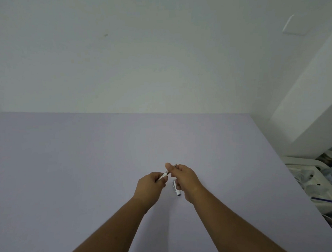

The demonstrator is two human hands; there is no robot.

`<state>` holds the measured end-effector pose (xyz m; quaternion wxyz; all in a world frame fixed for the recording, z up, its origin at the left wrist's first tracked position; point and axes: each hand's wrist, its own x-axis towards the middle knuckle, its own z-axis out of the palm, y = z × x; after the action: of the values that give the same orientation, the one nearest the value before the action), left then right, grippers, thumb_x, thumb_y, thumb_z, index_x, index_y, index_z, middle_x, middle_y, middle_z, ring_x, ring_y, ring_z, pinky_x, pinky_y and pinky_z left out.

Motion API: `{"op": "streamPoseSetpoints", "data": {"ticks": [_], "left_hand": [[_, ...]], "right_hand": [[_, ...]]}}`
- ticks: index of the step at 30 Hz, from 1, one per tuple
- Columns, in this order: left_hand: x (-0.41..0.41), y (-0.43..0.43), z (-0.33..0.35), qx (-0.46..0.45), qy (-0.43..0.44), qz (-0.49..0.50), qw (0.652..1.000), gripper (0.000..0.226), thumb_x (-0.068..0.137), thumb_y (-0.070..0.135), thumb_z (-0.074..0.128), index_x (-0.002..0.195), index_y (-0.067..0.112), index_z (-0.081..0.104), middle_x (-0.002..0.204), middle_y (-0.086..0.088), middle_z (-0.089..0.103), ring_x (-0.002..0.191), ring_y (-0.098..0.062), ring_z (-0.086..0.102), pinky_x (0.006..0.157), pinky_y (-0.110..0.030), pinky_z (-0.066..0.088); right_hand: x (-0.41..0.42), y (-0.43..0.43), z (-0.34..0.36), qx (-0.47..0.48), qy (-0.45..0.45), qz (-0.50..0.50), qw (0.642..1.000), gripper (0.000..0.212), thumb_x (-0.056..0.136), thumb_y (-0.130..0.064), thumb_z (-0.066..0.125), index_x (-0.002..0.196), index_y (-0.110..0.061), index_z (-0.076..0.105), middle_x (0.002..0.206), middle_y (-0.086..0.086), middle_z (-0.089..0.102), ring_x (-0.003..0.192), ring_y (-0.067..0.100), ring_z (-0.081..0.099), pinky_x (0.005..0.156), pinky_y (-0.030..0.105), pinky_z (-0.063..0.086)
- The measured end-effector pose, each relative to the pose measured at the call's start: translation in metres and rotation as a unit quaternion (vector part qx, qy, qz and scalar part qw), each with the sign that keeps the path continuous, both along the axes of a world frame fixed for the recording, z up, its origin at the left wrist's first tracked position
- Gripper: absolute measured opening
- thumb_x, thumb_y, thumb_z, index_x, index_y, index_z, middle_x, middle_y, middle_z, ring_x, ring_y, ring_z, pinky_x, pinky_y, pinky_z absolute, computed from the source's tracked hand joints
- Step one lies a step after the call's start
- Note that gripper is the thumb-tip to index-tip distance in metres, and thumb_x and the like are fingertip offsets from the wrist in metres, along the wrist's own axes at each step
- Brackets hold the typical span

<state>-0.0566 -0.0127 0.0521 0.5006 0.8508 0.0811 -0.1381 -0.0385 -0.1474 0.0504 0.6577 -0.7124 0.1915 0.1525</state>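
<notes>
Both of my hands are raised over the pale lilac table (87, 166), close together near its middle. My left hand (151, 184) grips one end of a thin silvery pen part (164, 175). My right hand (183, 179) pinches the other end between thumb and fingers, and a short dark tip sticks out past the thumb. Lower in the same hand, a white pen cap (176, 189) with a clip and a dark end is tucked under the curled fingers. Most of the pen part is hidden inside the two fists.
A plain white wall stands behind the table's far edge. To the right, past the table's edge, a white cart or tray (310, 175) holds cables, cloth and small items. A white pillar (311, 94) rises behind it.
</notes>
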Motion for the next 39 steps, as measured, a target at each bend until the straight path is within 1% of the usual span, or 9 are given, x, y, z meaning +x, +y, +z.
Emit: {"op": "streamPoseSetpoints", "data": {"ticks": [3, 7, 11, 17, 20, 25, 30, 35, 39], "left_hand": [[0.0024, 0.0019, 0.0032, 0.008, -0.007, 0.006, 1.000, 0.021, 0.093, 0.033, 0.051, 0.082, 0.020, 0.063, 0.062, 0.010, 0.056, 0.050, -0.006, 0.044, 0.048, -0.017, 0.034], [0.0030, 0.0010, 0.0068, 0.022, -0.015, -0.021, 0.999, 0.019, 0.093, 0.031, 0.052, 0.084, 0.020, 0.064, 0.066, 0.008, 0.058, 0.052, -0.005, 0.046, 0.050, -0.017, 0.035], [0.0036, 0.0037, 0.0073, 0.033, -0.008, -0.013, 0.999, 0.021, 0.093, 0.032, 0.051, 0.083, 0.019, 0.064, 0.065, 0.008, 0.058, 0.052, -0.005, 0.046, 0.049, -0.017, 0.034], [0.0031, 0.0022, 0.0073, 0.057, -0.011, -0.037, 0.998, 0.022, 0.092, 0.032, 0.051, 0.082, 0.018, 0.065, 0.071, 0.003, 0.062, 0.056, -0.007, 0.049, 0.052, -0.018, 0.037], [0.0045, 0.0038, 0.0065, 0.064, -0.016, -0.028, 0.997, 0.023, 0.092, 0.031, 0.051, 0.082, 0.017, 0.066, 0.071, 0.003, 0.062, 0.055, -0.007, 0.048, 0.051, -0.018, 0.036], [0.0025, 0.0000, 0.0045, 0.067, -0.038, -0.041, 0.996, 0.021, 0.093, 0.032, 0.051, 0.081, 0.020, 0.063, 0.070, 0.004, 0.061, 0.057, -0.006, 0.049, 0.053, -0.017, 0.038], [0.0039, 0.0010, 0.0035, 0.077, -0.038, -0.033, 0.996, 0.027, 0.094, 0.029, 0.048, 0.082, 0.013, 0.066, 0.072, 0.000, 0.062, 0.058, -0.009, 0.048, 0.055, -0.019, 0.038], [0.0026, -0.0011, 0.0026, 0.082, -0.041, -0.047, 0.995, 0.023, 0.093, 0.029, 0.050, 0.098, 0.015, 0.068, 0.081, 0.002, 0.065, 0.066, -0.008, 0.053, 0.055, -0.015, 0.038], [0.0034, 0.0016, 0.0023, 0.084, -0.034, -0.040, 0.995, 0.022, 0.093, 0.028, 0.051, 0.099, 0.015, 0.067, 0.079, 0.003, 0.064, 0.064, -0.006, 0.052, 0.053, -0.015, 0.036]], "right_hand": [[-0.0002, -0.0009, 0.0029, 0.066, -0.023, -0.008, 0.998, 0.018, 0.084, -0.035, 0.066, 0.087, -0.018, 0.069, 0.083, -0.001, 0.066, 0.056, 0.009, 0.045, 0.053, 0.021, 0.043], [0.0008, 0.0011, 0.0033, -0.014, 0.009, -0.019, 1.000, 0.036, 0.078, -0.047, 0.068, 0.081, -0.011, 0.063, 0.066, -0.002, 0.051, 0.050, 0.012, 0.037, 0.049, 0.023, 0.039], [-0.0007, 0.0025, 0.0035, 0.078, -0.005, -0.005, 0.997, 0.020, 0.087, -0.034, 0.063, 0.094, -0.015, 0.067, 0.090, 0.003, 0.063, 0.068, 0.014, 0.048, 0.060, 0.025, 0.045], [-0.0003, 0.0043, 0.0034, 0.017, 0.019, -0.006, 1.000, 0.032, 0.082, -0.042, 0.067, 0.083, -0.010, 0.060, 0.072, 0.001, 0.053, 0.057, 0.013, 0.041, 0.051, 0.023, 0.040], [-0.0004, 0.0025, 0.0039, 0.095, -0.007, -0.001, 0.995, 0.011, 0.087, -0.026, 0.063, 0.090, -0.016, 0.067, 0.086, 0.002, 0.062, 0.065, 0.014, 0.047, 0.058, 0.024, 0.042], [0.0008, 0.0024, 0.0082, 0.006, 0.011, -0.004, 1.000, 0.037, 0.078, -0.044, 0.070, 0.076, -0.009, 0.058, 0.065, 0.000, 0.049, 0.054, 0.013, 0.039, 0.051, 0.023, 0.040], [-0.0037, 0.0002, 0.0051, 0.087, -0.031, 0.003, 0.996, 0.011, 0.087, -0.024, 0.063, 0.089, -0.015, 0.069, 0.082, 0.002, 0.060, 0.066, 0.012, 0.046, 0.064, 0.024, 0.045], [-0.0013, -0.0030, 0.0028, -0.027, -0.004, 0.021, 0.999, 0.031, 0.079, -0.043, 0.069, 0.078, -0.013, 0.061, 0.066, -0.003, 0.053, 0.057, 0.013, 0.042, 0.059, 0.025, 0.043], [-0.0021, -0.0040, 0.0008, 0.074, -0.030, 0.026, 0.996, 0.012, 0.087, -0.025, 0.062, 0.086, -0.016, 0.069, 0.082, 0.000, 0.063, 0.063, 0.012, 0.047, 0.064, 0.025, 0.045]]}}
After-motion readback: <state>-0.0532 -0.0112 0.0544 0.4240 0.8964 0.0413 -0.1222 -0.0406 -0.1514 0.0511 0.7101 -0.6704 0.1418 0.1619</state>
